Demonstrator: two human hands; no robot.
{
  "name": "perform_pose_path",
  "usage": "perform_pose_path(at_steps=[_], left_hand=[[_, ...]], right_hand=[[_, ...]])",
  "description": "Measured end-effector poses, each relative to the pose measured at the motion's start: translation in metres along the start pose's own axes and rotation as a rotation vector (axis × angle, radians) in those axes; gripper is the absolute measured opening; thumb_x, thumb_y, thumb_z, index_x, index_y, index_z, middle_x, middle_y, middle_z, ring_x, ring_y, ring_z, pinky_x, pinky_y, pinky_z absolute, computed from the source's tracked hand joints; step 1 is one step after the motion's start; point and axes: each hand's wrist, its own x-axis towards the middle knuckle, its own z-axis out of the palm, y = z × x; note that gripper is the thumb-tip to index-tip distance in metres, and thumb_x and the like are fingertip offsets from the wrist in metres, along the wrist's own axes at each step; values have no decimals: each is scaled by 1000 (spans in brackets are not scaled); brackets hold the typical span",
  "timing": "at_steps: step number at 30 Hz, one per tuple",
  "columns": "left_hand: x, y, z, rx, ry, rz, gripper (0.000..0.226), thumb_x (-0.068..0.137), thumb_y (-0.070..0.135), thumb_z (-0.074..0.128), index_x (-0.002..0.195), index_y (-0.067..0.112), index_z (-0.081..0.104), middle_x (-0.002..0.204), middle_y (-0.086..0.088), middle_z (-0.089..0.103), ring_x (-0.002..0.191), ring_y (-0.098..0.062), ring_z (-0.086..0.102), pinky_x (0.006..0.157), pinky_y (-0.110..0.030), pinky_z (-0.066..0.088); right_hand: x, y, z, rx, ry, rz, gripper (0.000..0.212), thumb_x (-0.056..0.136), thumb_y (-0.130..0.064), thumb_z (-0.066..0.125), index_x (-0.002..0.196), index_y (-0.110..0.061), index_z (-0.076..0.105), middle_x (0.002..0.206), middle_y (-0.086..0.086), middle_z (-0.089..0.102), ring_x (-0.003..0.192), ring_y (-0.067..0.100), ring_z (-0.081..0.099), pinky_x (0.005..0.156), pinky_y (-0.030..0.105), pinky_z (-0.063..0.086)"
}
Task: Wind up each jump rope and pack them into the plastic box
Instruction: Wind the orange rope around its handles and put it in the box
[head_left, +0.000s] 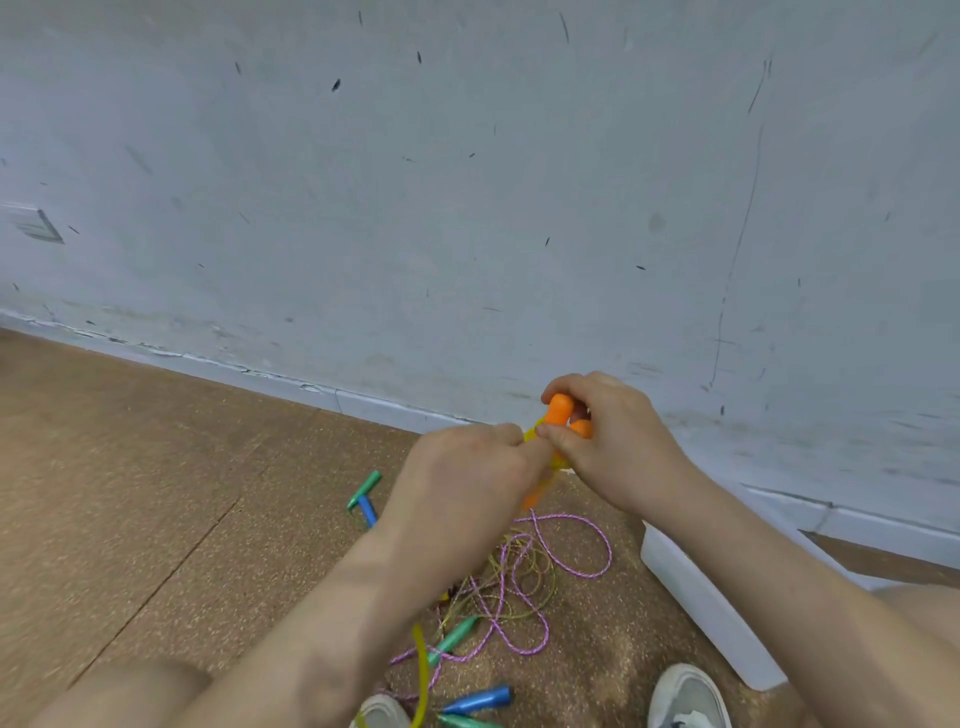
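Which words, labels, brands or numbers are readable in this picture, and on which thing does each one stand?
None can be read. The orange handles, the plastic box, the wall plate and the shoes show no print; the dark marks on the wall are scuffs, not letters.

Two orange handles (558, 410) raised; purple rope (587, 545) seemingly tangled beside white box (696, 597).

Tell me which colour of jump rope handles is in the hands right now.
The orange handles, gripped in the right hand while the left hand pinches their yellow rope; green and blue handles lie on the floor.
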Motion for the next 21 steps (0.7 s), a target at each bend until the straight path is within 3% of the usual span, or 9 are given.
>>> perform_pose_path(at_steps=[2, 6, 9, 12, 14, 16, 21], left_hand=[[-1, -15, -4, -55, 12, -32, 16, 83, 44, 59, 81, 31, 68, 59, 5, 51, 53, -19, 58, 39, -25, 34], [3, -33, -6, -283, -121, -200, 46, 84, 59, 34, 88, 30, 69, 80, 6, 68, 77, -19, 65, 56, -35, 50], [1, -35, -5, -546, -120, -341, 33, 80, 57, 50, 93, 37, 73, 87, 13, 72, 81, -8, 64, 69, -32, 49], [2, -34, -5, -851, -149, -484, 10, 78, 30, 74, 85, 36, 76, 65, 24, 67, 65, 6, 60, 70, -24, 50], [3, -32, -10, -1002, -180, -527, 17, 77, 19, 76, 79, 36, 74, 56, 16, 66, 58, 3, 61, 66, -22, 50], [5, -32, -14, -1106, -197, -543, 20, 76, 12, 75, 75, 31, 73, 57, 11, 68, 59, -1, 63, 63, -18, 50], [8, -35, -17, -1347, -217, -546, 16, 78, -2, 69, 75, 13, 73, 64, 3, 71, 63, -5, 65, 61, -18, 51]], right_hand=[[-3, -5, -2, 18, -59, -65, 25, 85, -27, 68, 110, -20, 64, 87, -4, 53, 79, 10, 45, 69, 14, 30], [-7, -17, -4, 145, -44, -181, 23, 87, -26, 59, 107, -20, 68, 82, -9, 54, 76, -7, 48, 70, 4, 32], [-8, -22, -9, 205, -133, -184, 27, 84, -30, 52, 104, -24, 69, 83, -6, 61, 78, -2, 52, 68, 11, 36], [-8, -21, -17, 310, -215, -161, 27, 86, -29, 54, 106, -22, 70, 88, -10, 66, 77, -2, 57, 68, 15, 40], [-7, -21, -23, 448, -277, -132, 20, 93, -16, 58, 109, -15, 70, 87, -15, 66, 72, -8, 58, 65, 8, 39], [-8, -20, -27, 592, -347, -85, 20, 94, -6, 57, 109, -9, 69, 83, -13, 69, 68, -6, 61, 61, 9, 42], [-11, -21, -34, 802, -379, -15, 19, 89, -18, 62, 105, -12, 71, 84, 6, 71, 72, 14, 60, 60, 21, 46]])
